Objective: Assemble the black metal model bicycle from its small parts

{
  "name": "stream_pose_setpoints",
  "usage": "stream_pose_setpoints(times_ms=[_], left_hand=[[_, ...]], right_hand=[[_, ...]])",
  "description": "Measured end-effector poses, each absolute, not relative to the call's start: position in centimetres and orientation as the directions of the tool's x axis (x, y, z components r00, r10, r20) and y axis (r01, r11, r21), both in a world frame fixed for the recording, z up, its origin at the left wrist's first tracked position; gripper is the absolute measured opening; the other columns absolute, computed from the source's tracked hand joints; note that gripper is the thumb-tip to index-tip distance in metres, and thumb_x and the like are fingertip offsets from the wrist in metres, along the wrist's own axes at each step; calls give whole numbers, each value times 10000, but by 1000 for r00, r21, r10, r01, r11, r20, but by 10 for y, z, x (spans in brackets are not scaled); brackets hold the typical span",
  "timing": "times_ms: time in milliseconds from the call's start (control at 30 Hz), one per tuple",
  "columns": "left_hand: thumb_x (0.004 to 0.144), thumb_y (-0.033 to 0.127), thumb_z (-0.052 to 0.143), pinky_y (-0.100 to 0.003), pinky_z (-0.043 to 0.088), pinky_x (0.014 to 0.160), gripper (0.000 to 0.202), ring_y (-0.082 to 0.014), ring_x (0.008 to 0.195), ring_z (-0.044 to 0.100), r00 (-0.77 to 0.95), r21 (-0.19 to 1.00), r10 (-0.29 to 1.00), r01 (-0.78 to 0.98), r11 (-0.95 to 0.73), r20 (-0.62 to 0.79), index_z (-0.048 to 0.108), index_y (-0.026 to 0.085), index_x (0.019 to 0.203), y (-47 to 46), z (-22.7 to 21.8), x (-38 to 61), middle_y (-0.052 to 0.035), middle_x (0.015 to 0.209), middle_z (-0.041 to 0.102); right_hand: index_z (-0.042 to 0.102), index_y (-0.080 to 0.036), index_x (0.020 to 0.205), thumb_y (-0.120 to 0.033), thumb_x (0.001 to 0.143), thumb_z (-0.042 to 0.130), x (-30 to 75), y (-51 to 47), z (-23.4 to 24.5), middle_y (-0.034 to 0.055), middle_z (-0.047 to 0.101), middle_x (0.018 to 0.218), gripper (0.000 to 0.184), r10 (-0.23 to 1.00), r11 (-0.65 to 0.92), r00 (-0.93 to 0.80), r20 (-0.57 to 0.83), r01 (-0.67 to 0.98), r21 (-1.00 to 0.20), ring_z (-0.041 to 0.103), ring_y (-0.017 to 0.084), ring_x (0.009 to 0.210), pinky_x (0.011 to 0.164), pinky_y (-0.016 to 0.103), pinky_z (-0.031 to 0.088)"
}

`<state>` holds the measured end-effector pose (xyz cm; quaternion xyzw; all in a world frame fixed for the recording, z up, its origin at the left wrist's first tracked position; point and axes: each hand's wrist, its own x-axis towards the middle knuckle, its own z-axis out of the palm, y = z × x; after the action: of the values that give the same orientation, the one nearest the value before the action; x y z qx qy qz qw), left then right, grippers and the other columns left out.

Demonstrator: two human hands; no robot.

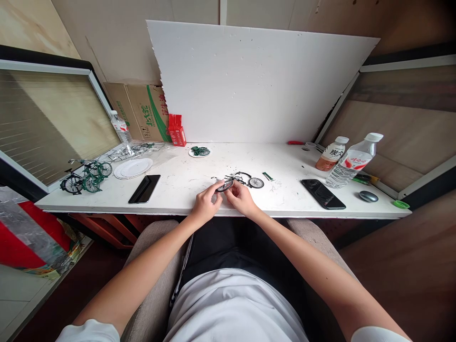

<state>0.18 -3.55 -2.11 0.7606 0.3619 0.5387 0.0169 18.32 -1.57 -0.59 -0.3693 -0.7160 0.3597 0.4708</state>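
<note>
Close to the desk's front edge, my left hand (207, 201) and my right hand (242, 197) pinch a small black toy bicycle wheel (225, 185) from either side. Thin spokes show between the fingertips; how far the wheel joins other parts is too small to tell. Just beyond my fingers lie more black bicycle parts (243, 175), with a curved piece among them. A loose spoked wheel (256, 183) rests right of my right hand, and a small green part (268, 176) lies further right.
Assembled toy bicycles (86, 176) stand at the left, near white paper plates (133, 168) and a phone (144, 189). A small plate of green parts (199, 151) sits behind. At the right are another phone (323, 194), a water bottle (354, 161), a drink bottle (332, 154) and a mouse (368, 196).
</note>
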Motion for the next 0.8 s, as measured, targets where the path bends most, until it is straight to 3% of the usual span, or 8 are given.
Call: stream_pose_setpoints(times_ms=[800], left_hand=[[955, 61, 546, -412, 590, 1132, 499, -236, 1290, 708, 156, 416, 567, 531, -738, 808, 640, 235, 1413, -36, -20, 2, -68, 1408, 722]], right_hand=[[595, -226, 976, -409, 1008, 542, 184, -14, -7, 20, 620, 752, 192, 855, 485, -312, 413, 202, -851, 567, 193, 660, 604, 319, 455]])
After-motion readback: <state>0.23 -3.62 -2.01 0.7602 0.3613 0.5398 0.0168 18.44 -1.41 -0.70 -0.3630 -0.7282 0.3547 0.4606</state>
